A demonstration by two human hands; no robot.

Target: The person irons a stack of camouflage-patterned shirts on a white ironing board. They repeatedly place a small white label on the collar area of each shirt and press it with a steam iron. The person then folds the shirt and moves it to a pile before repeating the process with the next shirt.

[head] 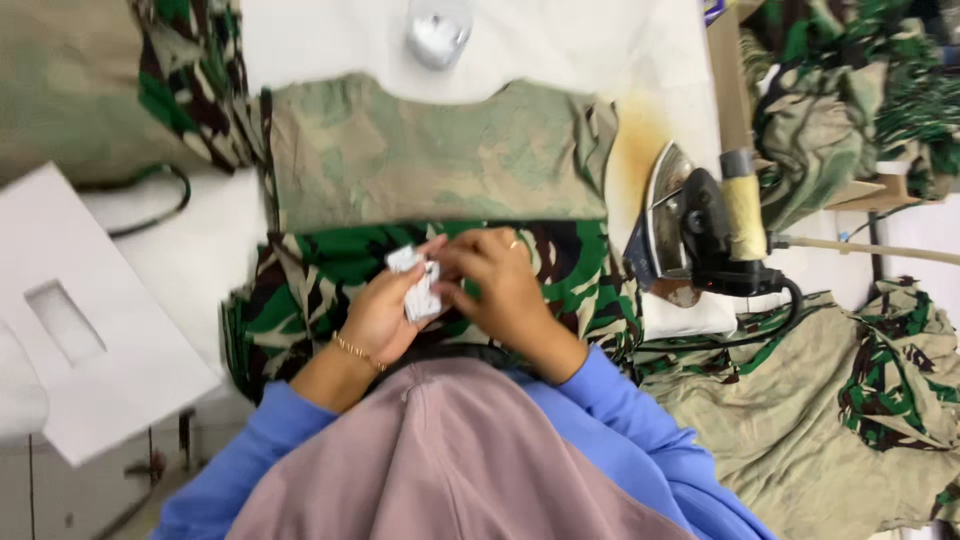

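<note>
Left hand (378,318) and right hand (500,280) both pinch small white tags (418,285) over folded camouflage garment (420,200) on white surface (330,35). Iron (690,235) rests upright, right of garment.

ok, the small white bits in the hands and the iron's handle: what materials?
White pieces: thin, creased, matte, so probably paper or fabric tags; can't tell which. Both hands pinch them, left hand, right hand. Iron handle: yellowish, dull, possibly wood or tape wrap.

Blue long sleeves (640,420) cover both arms — a thin gold bracelet (355,350) circles the left wrist, a ring (514,243) on the right hand, mauve cloth (450,460) draped below.
</note>
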